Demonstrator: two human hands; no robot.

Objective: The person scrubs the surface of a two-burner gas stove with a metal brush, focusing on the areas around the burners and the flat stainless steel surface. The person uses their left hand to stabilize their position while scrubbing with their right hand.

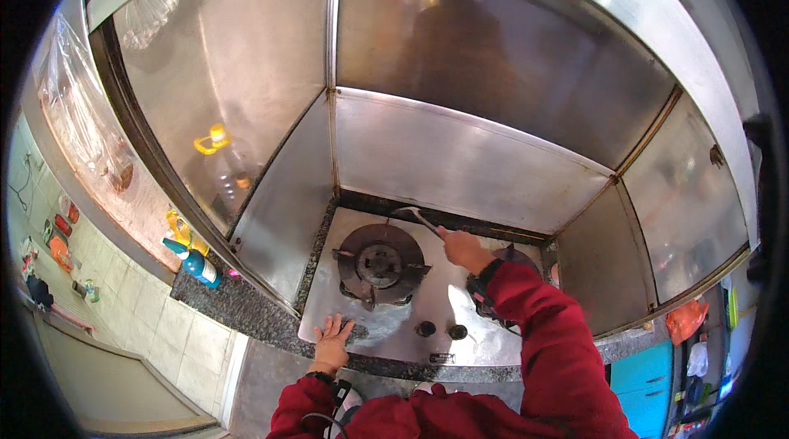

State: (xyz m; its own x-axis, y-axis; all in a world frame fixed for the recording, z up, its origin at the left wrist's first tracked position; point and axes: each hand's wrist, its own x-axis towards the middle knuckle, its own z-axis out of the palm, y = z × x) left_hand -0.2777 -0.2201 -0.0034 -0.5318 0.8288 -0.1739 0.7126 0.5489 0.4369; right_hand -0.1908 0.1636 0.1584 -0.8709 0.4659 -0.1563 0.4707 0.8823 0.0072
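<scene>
My right hand (463,250) is closed around the handle of a thin tool (425,221) with a pale, flat head, reaching to the back edge of the steel gas stove (441,315). What kind of tool it is I cannot tell. On the stove's front left corner rests my left hand (333,340), fingers spread, beside a dark patch. The left burner (378,257) has a round dark pan support. My right sleeve partly hides the right burner (515,257). Two black knobs (425,328) are at the front.
Metal panels (468,149) enclose the stove at the back and sides. On the granite counter (246,309) at left stand a blue-green spray bottle (198,266) and a yellow bottle (185,232). A plastic bag (86,100) hangs at far left. Turquoise cabinets (641,383) are at lower right.
</scene>
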